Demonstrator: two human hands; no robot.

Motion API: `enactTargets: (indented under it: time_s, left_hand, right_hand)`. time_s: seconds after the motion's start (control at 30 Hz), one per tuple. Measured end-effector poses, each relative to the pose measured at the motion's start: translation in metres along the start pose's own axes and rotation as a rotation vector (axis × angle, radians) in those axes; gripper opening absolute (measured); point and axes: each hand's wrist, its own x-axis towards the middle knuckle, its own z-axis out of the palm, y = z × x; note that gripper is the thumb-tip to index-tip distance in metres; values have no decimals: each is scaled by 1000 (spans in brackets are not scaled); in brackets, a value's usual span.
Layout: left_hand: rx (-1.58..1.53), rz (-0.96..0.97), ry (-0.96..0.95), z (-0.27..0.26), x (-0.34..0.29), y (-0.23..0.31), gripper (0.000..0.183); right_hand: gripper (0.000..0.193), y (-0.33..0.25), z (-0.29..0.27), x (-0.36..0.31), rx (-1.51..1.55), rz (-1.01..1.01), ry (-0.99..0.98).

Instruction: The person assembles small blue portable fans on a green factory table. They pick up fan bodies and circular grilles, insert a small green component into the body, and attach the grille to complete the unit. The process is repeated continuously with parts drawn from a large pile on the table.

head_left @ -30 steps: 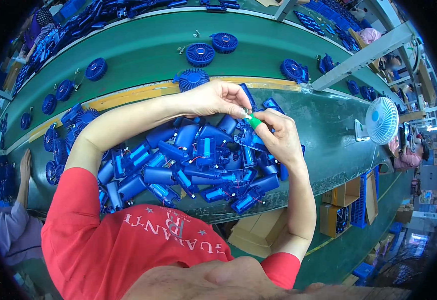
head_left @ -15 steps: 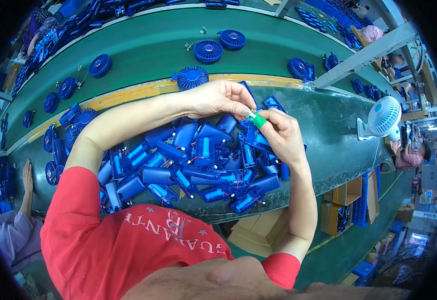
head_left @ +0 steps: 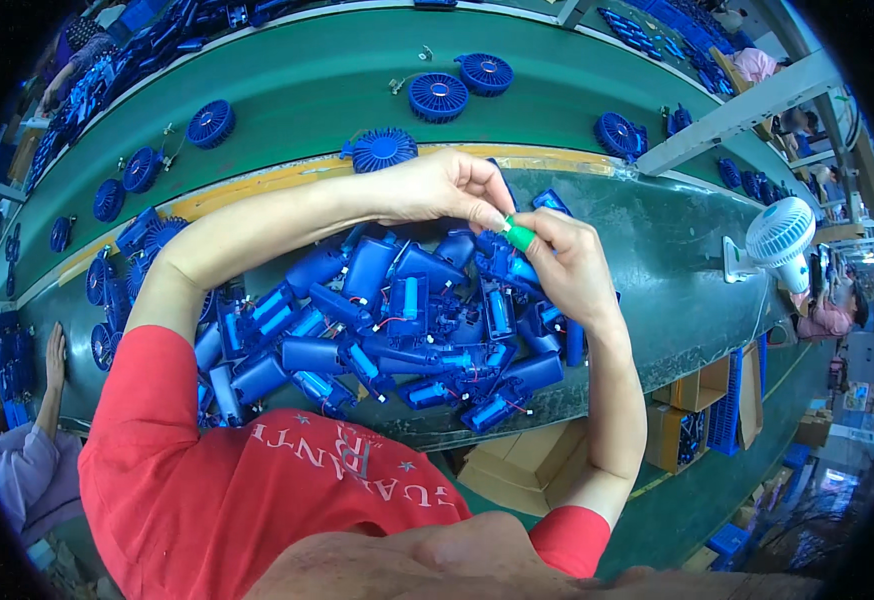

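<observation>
My left hand [head_left: 465, 192] and my right hand [head_left: 569, 258] meet fingertip to fingertip over the far right part of a pile of blue plastic housings [head_left: 367, 268]. Both are closed in a pinch. Between them shows a tiny whitish piece [head_left: 507, 224], too small to make out. A green wrap [head_left: 519, 236] sits at the tip of my right thumb, apparently a finger cover. Many housings lie open, with blue cylindrical cells [head_left: 411, 298] and thin wires with white plugs. A round blue fan head [head_left: 384, 150] lies just beyond my left forearm.
Beyond a yellow-edged rail [head_left: 287, 178], a green conveyor belt [head_left: 307, 110] carries several blue fan heads [head_left: 438, 97]. A small white-and-blue fan [head_left: 780, 232] stands on the right. Cardboard boxes [head_left: 527, 465] sit below the bench edge. Another person's hand [head_left: 55, 355] rests at far left.
Fan heads on the belt have shifted to the right. My hands stay pinched together at nearly the same spot; my right forearm has swung slightly outward.
</observation>
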Motion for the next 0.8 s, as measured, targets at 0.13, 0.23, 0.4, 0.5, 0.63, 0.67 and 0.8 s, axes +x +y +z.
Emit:
enactTargets:
  time_s: [0.13, 0.23, 0.4, 0.5, 0.63, 0.67, 0.8]
  left_hand:
    - [259, 21, 201, -38, 46, 6, 14]
    - [641, 143, 660, -107, 85, -14, 25]
    - [1222, -111, 758, -162, 142, -39, 63]
    - [1176, -405, 738, -171, 158, -40, 81]
    - [1256, -477, 595, -162, 172, -40, 82]
    - [1267, -488, 553, -156, 170, -39, 82]
    - [1290, -416, 451, -153, 149, -47, 59]
  right_hand:
    - [18, 40, -16, 29, 228, 318, 113]
    - [23, 67, -42, 62, 565, 381, 196]
    - [23, 97, -82, 99, 617, 382, 366]
    - [24, 121, -89, 112, 610, 403, 461]
    - [38, 160, -93, 86, 331, 474, 481]
    - [42, 162, -93, 75, 208, 496, 464]
    - [38, 126, -74, 9, -49, 289, 298]
